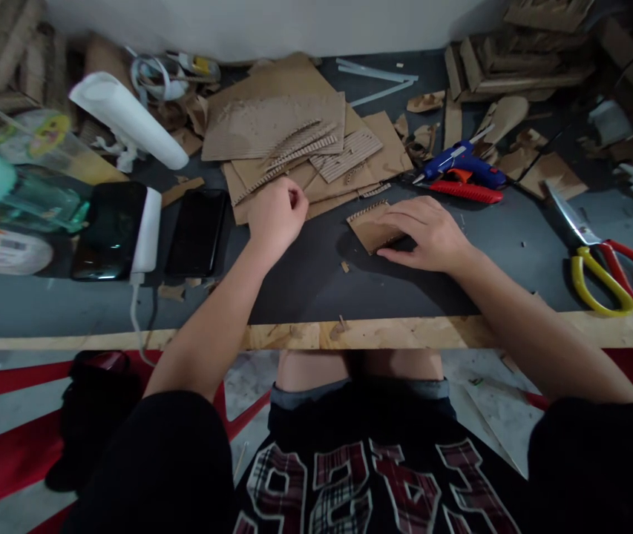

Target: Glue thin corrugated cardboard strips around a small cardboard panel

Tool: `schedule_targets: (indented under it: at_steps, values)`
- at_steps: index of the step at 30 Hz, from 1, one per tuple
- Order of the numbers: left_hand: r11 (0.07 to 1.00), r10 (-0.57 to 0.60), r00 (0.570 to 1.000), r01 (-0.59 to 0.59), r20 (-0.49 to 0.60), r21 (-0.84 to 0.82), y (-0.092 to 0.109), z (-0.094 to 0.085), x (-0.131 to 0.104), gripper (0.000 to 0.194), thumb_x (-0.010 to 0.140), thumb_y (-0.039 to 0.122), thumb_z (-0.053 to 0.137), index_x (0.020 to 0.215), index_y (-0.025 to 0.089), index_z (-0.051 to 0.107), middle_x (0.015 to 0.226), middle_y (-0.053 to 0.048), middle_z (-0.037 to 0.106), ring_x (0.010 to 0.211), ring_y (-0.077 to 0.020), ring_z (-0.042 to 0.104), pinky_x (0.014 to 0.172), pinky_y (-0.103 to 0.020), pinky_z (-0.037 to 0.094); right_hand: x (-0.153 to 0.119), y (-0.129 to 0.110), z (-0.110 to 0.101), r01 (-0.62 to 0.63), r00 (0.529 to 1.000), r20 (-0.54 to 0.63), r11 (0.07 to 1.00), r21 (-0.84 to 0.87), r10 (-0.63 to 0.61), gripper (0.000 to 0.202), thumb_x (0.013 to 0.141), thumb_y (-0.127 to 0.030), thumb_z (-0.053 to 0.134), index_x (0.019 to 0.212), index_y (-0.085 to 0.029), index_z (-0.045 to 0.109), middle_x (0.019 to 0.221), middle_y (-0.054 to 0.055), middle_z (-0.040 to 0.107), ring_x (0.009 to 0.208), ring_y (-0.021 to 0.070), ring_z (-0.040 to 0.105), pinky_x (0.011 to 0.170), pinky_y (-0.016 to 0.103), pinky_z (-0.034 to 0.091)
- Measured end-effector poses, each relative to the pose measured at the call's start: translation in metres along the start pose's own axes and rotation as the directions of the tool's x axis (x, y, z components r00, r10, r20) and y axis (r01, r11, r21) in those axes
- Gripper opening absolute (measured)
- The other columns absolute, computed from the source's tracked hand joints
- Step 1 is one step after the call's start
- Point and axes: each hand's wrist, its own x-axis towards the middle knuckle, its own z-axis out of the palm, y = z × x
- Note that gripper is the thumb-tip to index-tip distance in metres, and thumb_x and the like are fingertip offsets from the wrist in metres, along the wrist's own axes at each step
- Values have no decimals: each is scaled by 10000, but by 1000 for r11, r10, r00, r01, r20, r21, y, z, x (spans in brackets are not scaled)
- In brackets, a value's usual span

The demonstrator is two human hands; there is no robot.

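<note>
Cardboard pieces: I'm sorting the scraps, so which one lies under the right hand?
The small brown corrugated cardboard piece lying alone on the dark grey table, pressed flat by the right hand; the others are heaped behind, by the left hand.

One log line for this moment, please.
left hand: on cardboard pile | right hand: flat on small cardboard piece | scissors: idle

The right hand (426, 236) hides part of the small cardboard piece (370, 227).
</note>
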Motion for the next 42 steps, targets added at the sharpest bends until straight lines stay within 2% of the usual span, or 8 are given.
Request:
schedule_targets:
  at_steps: [4,7,10,13,19,26,36,42]
  values:
    - [899,-1,954,133,301,-418,42,-7,-8,337,998,429,316,937,195,552,832,-47,652,665,-102,598,574,-233,468,-2,1,0,-104,991,-91,993,-58,99,385,867,-444,623,1205,-258,639,1145,90,708,1074,290,658,915,467,492]
    - [642,46,870,351,491,-682,64,-8,-16,259,986,410,417,878,193,507,821,-14,602,587,-55,533,510,-187,411,-2,-2,2,-155,969,-204,985,-70,138,286,893,-408,591,1109,-238,673,1062,81,725,1008,271,675,885,448,506]
    - [318,33,850,490,525,-812,73,-3,-20,265,923,410,607,848,178,503,748,34,540,572,-22,508,521,-137,411,4,-12,1,-136,962,-246,990,-47,120,220,911,-354,561,1025,-211,683,993,72,730,932,238,684,835,403,535]
    - [181,63,851,503,521,-845,74,4,-22,332,849,428,724,838,173,512,738,53,531,568,-15,512,525,-133,410,14,-26,-5,-120,971,-210,992,-25,112,233,933,-323,526,1078,-205,666,999,72,725,926,218,684,812,364,557]
    - [351,150,941,235,302,-906,66,12,-23,498,700,606,788,795,173,563,658,63,517,505,-20,431,484,-173,334,29,-25,-5,-270,912,-329,962,-32,245,454,965,-465,504,1354,-233,522,1124,81,699,941,221,677,823,385,570]
    - [591,182,982,-64,55,-804,54,8,-16,466,732,633,749,760,183,631,705,10,618,617,-69,522,587,-217,414,17,-14,4,-176,956,-239,984,-3,171,400,935,-544,544,1154,-229,659,977,65,719,938,233,680,837,386,557]
    - [664,203,974,-63,99,-745,43,16,-12,477,790,661,676,857,190,655,715,-1,655,542,-57,523,516,-199,429,14,-7,-5,-123,980,-163,992,-25,117,280,998,-392,490,1017,-241,725,941,39,751,869,190,682,793,340,528]
    - [721,276,956,-139,98,-679,35,18,-14,338,889,488,653,1052,193,691,1021,-61,749,828,-130,704,772,-275,591,10,10,3,-182,955,-245,982,-45,166,291,991,-393,502,1011,-218,734,942,59,750,906,208,697,806,350,542]
